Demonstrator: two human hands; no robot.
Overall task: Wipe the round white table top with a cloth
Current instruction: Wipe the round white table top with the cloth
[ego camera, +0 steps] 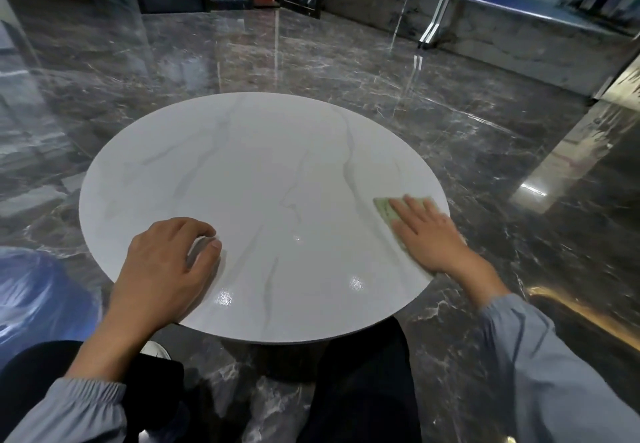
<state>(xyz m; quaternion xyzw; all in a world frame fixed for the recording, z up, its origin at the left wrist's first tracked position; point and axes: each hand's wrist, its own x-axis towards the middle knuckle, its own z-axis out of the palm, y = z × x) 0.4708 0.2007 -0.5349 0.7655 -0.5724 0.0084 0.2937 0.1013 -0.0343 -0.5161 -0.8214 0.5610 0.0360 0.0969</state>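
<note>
right hand (429, 235) spread, pressing pale-green cloth (382, 209) onto round white veined table (259, 165) for wiping | left hand (166, 262) loosely curled, seemingly bracing

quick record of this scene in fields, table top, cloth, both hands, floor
table top: round, white with grey veins, glossy
cloth: pale green, lying flat at the table top's right edge
right hand: fingers straight, presses flat on the cloth
left hand: rests on the near left of the table top, fingers loosely curled, holds nothing
floor: dark polished marble
</note>
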